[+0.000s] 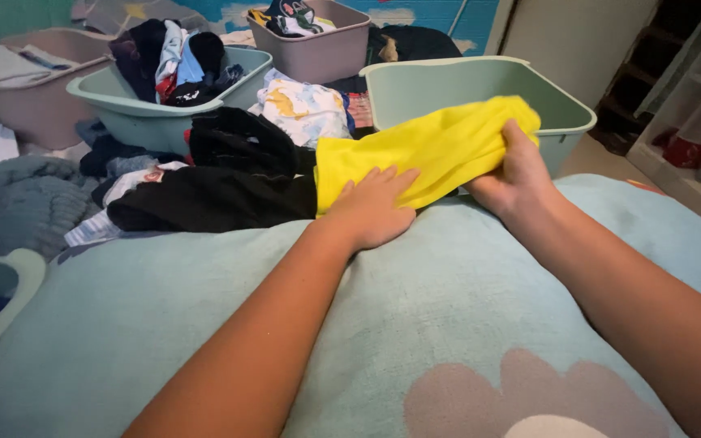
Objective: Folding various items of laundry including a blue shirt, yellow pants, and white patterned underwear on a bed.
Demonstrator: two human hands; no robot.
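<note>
Left hand (pixel 371 212) presses flat on a yellow garment (pixel 423 150) while the right hand (pixel 513 174) pinches it.

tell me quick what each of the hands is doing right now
Left hand: open, pressed flat on the yellow garment.
Right hand: closed, gripping the yellow garment's far end.

Left hand (pixel 371 212) flat; right hand (pixel 513 174) clenched

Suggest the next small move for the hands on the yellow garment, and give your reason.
Probably the right hand should fold its raised end of the yellow garment over toward the left hand, which presses the other end flat on the light blue blanket.
</note>
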